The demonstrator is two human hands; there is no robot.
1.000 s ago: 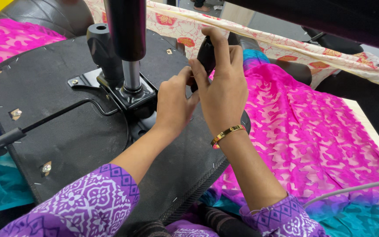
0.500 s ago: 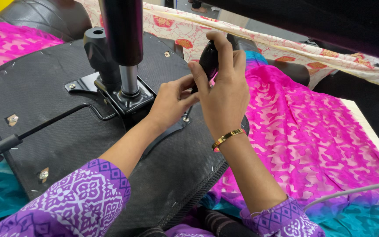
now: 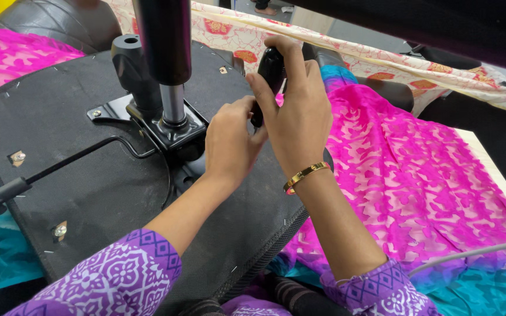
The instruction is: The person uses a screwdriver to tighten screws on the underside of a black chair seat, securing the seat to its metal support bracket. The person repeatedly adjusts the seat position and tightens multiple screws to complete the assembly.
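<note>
The right hand (image 3: 297,111) gripped a black handle (image 3: 269,76), fingers curled over its top, thumb along its near side. The handle stood upright over the far edge of an upturned chair seat (image 3: 89,175). The left hand (image 3: 229,143) pinched at the handle's lower end, fingertips closed just below the right thumb. Pink fabric (image 3: 417,181) lay beside the seat.
</note>
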